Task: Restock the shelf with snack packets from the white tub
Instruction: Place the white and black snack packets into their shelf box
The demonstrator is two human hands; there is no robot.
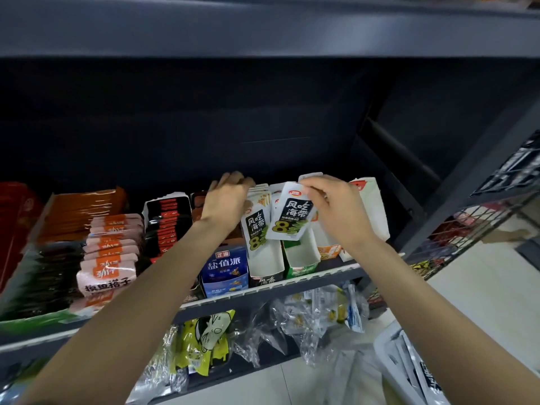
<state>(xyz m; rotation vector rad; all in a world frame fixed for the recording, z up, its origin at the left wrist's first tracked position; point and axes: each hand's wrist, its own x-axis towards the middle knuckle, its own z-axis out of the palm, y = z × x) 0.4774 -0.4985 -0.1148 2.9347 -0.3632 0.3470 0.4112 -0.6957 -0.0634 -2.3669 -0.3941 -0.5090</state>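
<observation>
We hold one snack packet [289, 214] in our right hand [333, 209], with thumb and fingers pinching its upper edge. The packet is white with a black panel and a large green "8", and it hangs upright above the open display box [267, 266] on the shelf [292, 287].

Our left hand [228, 200] reaches into the same box, with its fingers bent over the tops of the row of packets [257, 220] standing there. We cannot tell whether those fingers grip the row or only press against it.

A blue carton [224, 270] stands just left of the display box, and a green-and-white box [301, 260] stands just right of it. Pink packets [112, 252] lie stacked further left.

The white tub [409, 366] sits at the lower right, below shelf level, with packets inside. Clear-wrapped goods [315, 320] hang under the shelf edge.
</observation>
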